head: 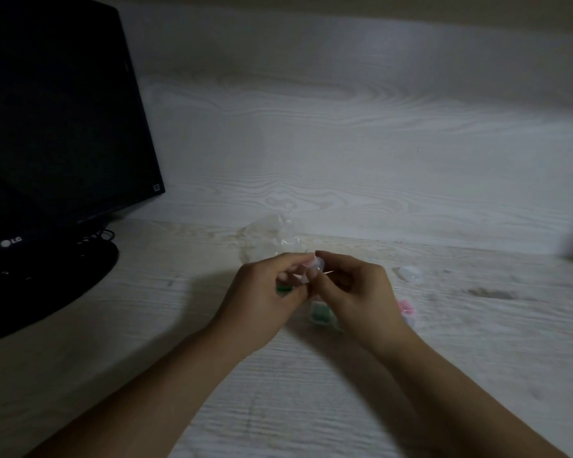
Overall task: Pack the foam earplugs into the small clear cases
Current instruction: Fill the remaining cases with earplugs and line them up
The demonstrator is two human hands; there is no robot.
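In the middle of the frame, the left hand [262, 292] and the right hand [354, 289] both pinch one small clear case [313, 267] with curled fingers just above the table [344, 391], and a green earplug [283, 288] peeks out under the left hand.

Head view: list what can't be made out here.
- Small clear case: fingers of both hands hide most of it; open or closed unclear.
- Green earplug: mostly behind the left hand.
- Pink items: half hidden by the right hand, blurred.
- Monitor: cut off by the left edge.
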